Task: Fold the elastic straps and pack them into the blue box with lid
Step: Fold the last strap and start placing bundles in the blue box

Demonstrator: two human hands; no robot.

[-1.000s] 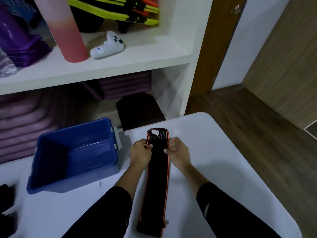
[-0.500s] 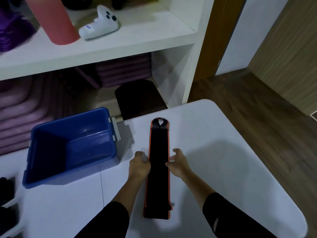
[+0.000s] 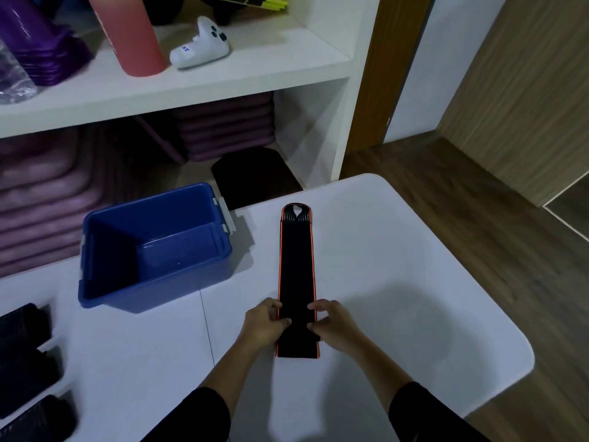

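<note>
While the strap (image 3: 296,266) lay flat on the counter (image 3: 398,282) near the blue box (image 3: 153,282), its near end was pinched by each grip, left hand (image 3: 264,323) and right hand (image 3: 334,323); folding forward, edges aligned, was judged next.

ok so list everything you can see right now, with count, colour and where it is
elastic strap: one, black with orange edging, flat on the table, right of the box
blue box: one, blue, open with no lid on it, on the table left of the strap
table: one, white, under both
black bundles: about three, black, table's left edge; too dark to identify
game controller: one, white, upper shelf
tall cylinder: one, pink, upper shelf, left of the controller
mats: one stack, purple, under the shelf
left hand: pinches the strap's left edge near its close end
right hand: pinches the right edge opposite
</note>
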